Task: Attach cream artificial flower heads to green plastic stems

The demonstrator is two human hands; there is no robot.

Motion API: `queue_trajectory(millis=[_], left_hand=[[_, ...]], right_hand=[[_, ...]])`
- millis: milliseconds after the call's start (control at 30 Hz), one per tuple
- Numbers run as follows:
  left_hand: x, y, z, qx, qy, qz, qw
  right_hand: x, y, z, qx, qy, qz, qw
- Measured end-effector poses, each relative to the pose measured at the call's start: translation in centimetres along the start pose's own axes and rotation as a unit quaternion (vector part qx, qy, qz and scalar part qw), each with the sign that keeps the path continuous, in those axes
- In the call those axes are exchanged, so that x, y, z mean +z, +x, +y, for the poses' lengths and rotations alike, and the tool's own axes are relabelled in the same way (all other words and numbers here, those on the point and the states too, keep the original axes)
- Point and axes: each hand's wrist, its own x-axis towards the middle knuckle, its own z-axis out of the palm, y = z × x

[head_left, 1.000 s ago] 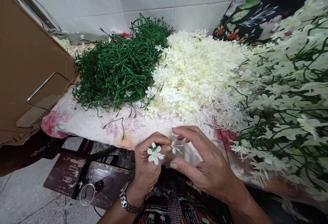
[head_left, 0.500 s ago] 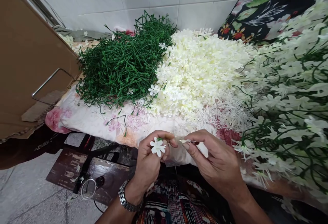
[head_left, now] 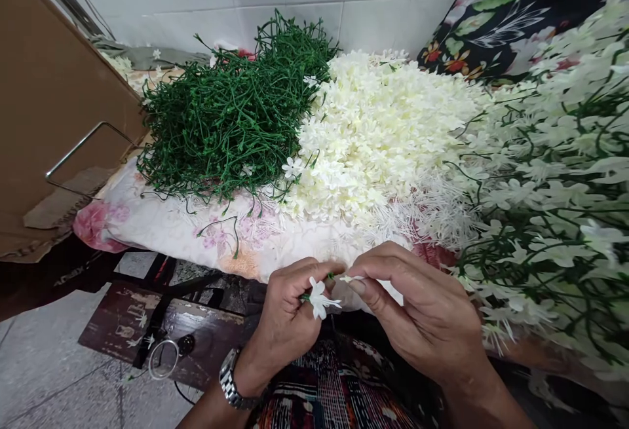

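My left hand [head_left: 295, 308] is closed on a green plastic stem [head_left: 331, 276], whose tip shows at the fingers. A white artificial flower [head_left: 320, 299] sits on this stem and hangs in front of the thumb side. Facing it, my right hand [head_left: 413, 304] pinches a small white flower piece [head_left: 348, 279] between thumb and forefinger, close to the green tip. Whether piece and tip touch I cannot tell. Beyond the hands lie a tangled heap of green stems [head_left: 221, 121] and a pile of loose cream-white blossoms [head_left: 378, 128].
Finished white flowers on green stems [head_left: 550, 200] are heaped at the right. Thin white stamens [head_left: 427, 206] lie by the blossoms on a floral cloth [head_left: 171, 219]. A cardboard box [head_left: 54, 101] stands left, above a dark wooden bench [head_left: 118, 324]. A black floral bag [head_left: 511, 29] leans at the back.
My left hand has turned, so its flower now points rightward, and a green stem tip shows. The two hands are closer together. The whole view has shifted slightly.
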Motion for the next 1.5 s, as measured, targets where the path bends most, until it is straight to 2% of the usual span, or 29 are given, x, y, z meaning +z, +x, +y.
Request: queue_trajectory(millis=[100,267,400,533,633,867,1000,1233,1500], left_hand=[[-0.1,-0.2,0.5,0.011,0.055,-0.035,0.998],[-0.3,-0.3,0.4,0.02,0.093,-0.057,0.994],[-0.3,-0.3,-0.1,0.008,0.077,-0.043,0.996],[0.0,-0.3,-0.3,-0.052,0.033,-0.03,0.998],[0.2,-0.4,-0.3,-0.068,0.008,-0.028,0.997],[0.7,-0.5,-0.9,-0.025,0.044,-0.002,0.999],[0.6,-0.4,-1.1,-0.002,0.075,-0.011,0.997],[0.7,-0.1,-1.2,0.039,0.084,-0.013,0.996],[1.0,-0.2,-1.4,0.051,0.104,0.008,0.993]], right_hand=[[0.0,0.1,-0.1,-0.021,-0.027,-0.014,0.999],[-0.1,0.2,0.2,-0.046,-0.093,-0.044,0.994],[0.0,0.2,0.3,-0.047,-0.128,-0.066,0.988],[0.3,0.1,0.4,-0.048,-0.131,-0.051,0.989],[0.5,0.0,0.5,-0.046,-0.122,-0.043,0.991],[0.8,-0.2,0.8,-0.039,-0.107,-0.04,0.993],[1.0,-0.3,1.0,-0.039,-0.102,-0.042,0.993],[0.8,-0.1,1.3,0.017,-0.077,-0.07,0.994],[1.2,-0.2,1.5,0.011,-0.08,-0.066,0.995]])
